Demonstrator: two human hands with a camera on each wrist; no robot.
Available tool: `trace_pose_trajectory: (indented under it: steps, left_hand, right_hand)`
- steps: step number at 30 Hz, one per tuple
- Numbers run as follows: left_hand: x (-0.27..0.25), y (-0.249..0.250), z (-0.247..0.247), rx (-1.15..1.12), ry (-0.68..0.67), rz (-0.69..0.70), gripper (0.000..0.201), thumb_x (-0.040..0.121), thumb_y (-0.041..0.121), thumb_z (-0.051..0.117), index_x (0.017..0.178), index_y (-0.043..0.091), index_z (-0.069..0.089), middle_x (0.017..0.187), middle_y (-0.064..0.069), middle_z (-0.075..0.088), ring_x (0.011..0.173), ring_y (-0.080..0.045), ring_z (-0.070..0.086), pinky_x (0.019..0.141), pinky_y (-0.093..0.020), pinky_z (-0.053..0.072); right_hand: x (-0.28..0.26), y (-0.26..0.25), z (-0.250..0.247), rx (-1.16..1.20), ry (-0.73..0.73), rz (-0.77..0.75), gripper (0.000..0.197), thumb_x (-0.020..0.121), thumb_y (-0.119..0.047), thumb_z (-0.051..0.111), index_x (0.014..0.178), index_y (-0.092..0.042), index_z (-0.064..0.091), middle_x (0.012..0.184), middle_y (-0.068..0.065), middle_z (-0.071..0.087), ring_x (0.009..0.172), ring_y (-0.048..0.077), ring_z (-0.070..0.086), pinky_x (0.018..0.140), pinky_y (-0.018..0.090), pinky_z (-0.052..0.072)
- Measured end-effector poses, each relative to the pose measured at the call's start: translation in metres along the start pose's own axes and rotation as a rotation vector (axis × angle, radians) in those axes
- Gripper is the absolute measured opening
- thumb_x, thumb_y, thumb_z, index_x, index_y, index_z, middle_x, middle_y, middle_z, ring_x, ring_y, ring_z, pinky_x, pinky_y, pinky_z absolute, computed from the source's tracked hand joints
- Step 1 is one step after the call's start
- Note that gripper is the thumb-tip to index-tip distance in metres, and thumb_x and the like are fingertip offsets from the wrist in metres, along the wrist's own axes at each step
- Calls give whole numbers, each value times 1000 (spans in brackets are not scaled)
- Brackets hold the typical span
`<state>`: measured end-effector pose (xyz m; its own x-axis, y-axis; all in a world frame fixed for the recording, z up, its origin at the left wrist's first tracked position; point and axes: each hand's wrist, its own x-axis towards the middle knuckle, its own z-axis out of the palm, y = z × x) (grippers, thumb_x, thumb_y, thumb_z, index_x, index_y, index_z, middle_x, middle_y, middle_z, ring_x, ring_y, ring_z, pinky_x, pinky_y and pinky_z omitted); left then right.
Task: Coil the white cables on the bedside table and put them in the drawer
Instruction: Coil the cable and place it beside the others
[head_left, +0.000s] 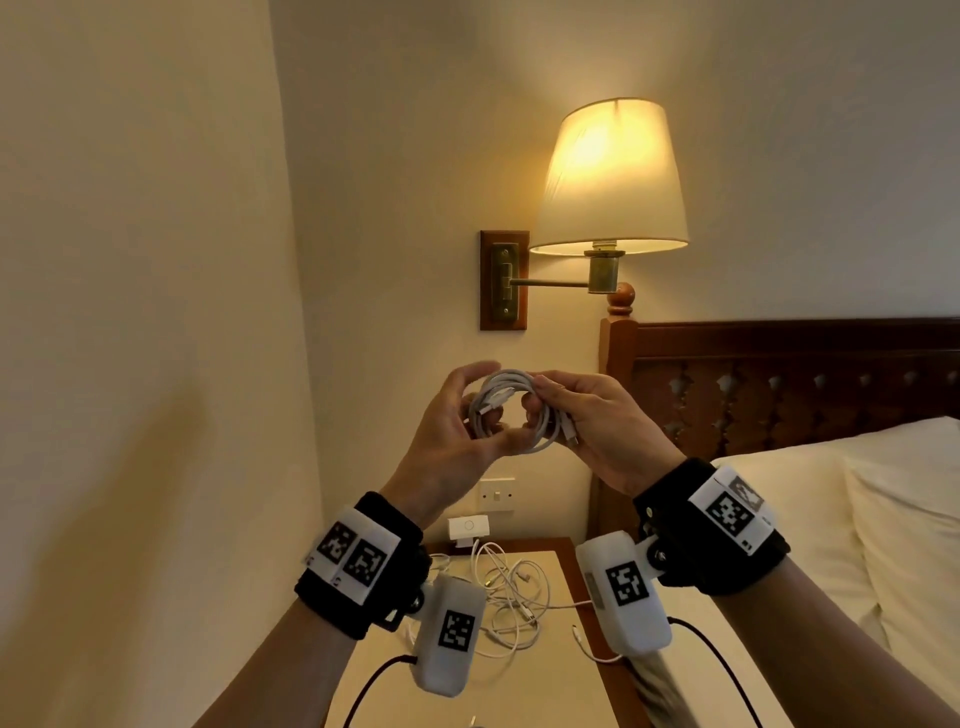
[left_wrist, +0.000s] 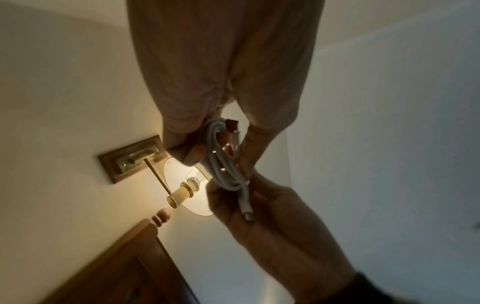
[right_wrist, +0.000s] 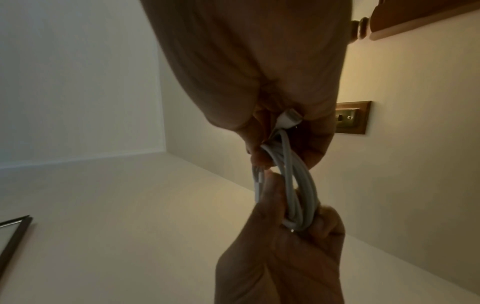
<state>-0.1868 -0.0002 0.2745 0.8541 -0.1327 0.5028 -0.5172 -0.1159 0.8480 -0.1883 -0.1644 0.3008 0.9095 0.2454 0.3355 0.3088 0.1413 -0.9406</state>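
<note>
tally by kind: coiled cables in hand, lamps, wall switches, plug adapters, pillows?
Coiled cable, held by left hand and right hand: 1
Wall lamp: 1
Wall switch: 1
Plug adapter: 1
Pillow: 1
Total: 5
Loose cables on the bedside table: tangled, uncountable.

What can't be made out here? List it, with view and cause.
- Drawer: not visible in any view; the head view's lower edge cuts off the table.
- Loose cables: their count is unclear in the head view; tangled, partly behind the wrist cameras.
- Coil: where left hand and right hand grip it, fingers cover the strands.
</note>
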Motion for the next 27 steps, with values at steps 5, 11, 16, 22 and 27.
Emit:
trace_pose_trajectory:
  steps: [5,11,16,22,27]
  left_hand:
    - [5,-9,5,200,218,313,50,86,16,70,128,30,47,104,-1,59,87,-15,66,60,-23,58]
    - [8,-18,-7,633,363,819,19,83,19,73,98,7,70,99,-6,64,83,-12,61,58,-22,55]
    - [5,-15,-7,565,308,766,15,87,17,69,95,6,62,98,-3,70,86,-10,67,64,-17,56]
    - [1,-16,-9,363,317,576,18,90,23,64,91,15,48,93,5,69,79,-5,69,60,-17,57]
    - [1,-18,-13,226,343,456,27,86,37,61,92,13,49,97,-4,71,76,-8,72,51,-29,59]
  right_hand:
    - [0,0,3,11,23,-22,27,102,-15,44,112,-4,65,75,4,59,69,12,55,67,21,51]
    - [0,4,-2,8,37,0,30,102,-15,43,118,0,63,74,4,58,66,12,55,62,19,51]
    - [0,8,1,-17,24,-12,30,102,-17,44,117,-2,64,74,3,58,65,12,54,63,20,50]
    - [-1,16,3,-4,23,-5,28,101,-20,46,112,-6,67,75,4,57,69,15,50,72,26,46]
    - [-2,22,5,-23,6,-24,28,102,-21,43,107,-12,69,72,3,53,67,15,46,72,27,43]
